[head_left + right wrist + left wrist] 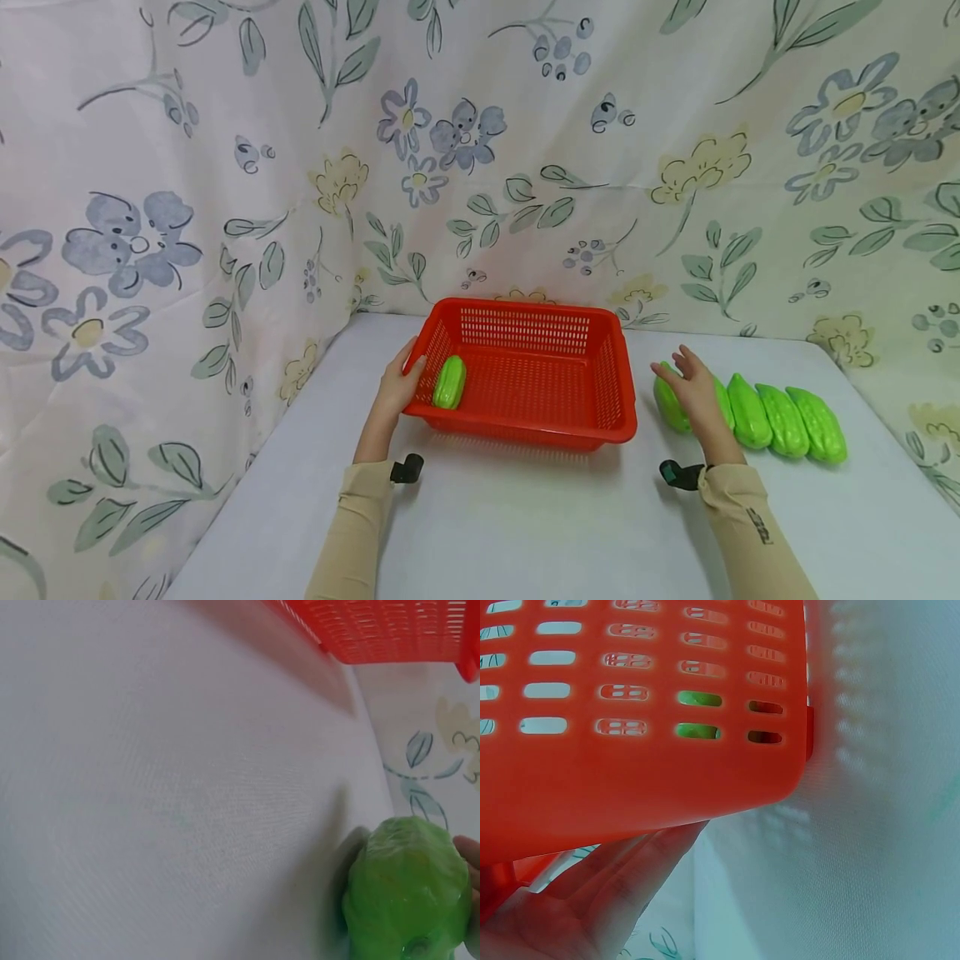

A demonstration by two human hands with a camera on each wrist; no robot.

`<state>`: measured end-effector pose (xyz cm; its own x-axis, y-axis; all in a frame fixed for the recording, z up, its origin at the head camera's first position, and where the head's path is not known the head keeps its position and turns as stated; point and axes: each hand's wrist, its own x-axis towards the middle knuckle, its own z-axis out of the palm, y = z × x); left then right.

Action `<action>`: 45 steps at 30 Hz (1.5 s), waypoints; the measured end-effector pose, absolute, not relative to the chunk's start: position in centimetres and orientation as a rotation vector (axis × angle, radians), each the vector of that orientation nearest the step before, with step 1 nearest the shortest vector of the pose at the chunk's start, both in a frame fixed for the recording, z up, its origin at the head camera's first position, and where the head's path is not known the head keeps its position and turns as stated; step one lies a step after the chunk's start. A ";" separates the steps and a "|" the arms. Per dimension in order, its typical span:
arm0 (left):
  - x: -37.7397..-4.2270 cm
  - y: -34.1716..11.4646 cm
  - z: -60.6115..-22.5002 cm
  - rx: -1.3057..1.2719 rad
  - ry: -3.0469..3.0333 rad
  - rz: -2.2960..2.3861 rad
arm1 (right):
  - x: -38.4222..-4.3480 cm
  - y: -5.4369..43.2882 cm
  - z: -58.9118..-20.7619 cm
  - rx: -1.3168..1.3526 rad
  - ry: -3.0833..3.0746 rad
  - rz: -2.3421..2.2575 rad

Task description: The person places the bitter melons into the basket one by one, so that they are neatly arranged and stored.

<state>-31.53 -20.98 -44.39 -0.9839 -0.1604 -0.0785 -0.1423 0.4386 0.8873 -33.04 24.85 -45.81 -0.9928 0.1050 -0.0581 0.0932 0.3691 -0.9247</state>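
Observation:
A red plastic basket (517,429) with slotted walls stands mid-table. My left hand (396,385) grips its left rim, thumb on the inner side; in the left wrist view its fingers (641,881) lie under the rim. One green bitter gourd (450,383) lies inside the basket at the left end. To the right of the basket, my right hand (693,387) is over the near end of a row of bumpy green gourds (783,421), its fingers spread. The leftmost gourd (409,892) is beside its fingertips; whether they touch it I cannot tell.
A white-covered table (525,525) bears everything. Floral cloth (517,150) hangs behind the table and along its left side. The rest of the gourds lie side by side toward the table's right edge.

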 end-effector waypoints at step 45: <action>-31.4 -20.9 -44.3 0.268 -2.656 -1.589 | -33.1 24.9 -48.5 -0.428 -2.501 1.857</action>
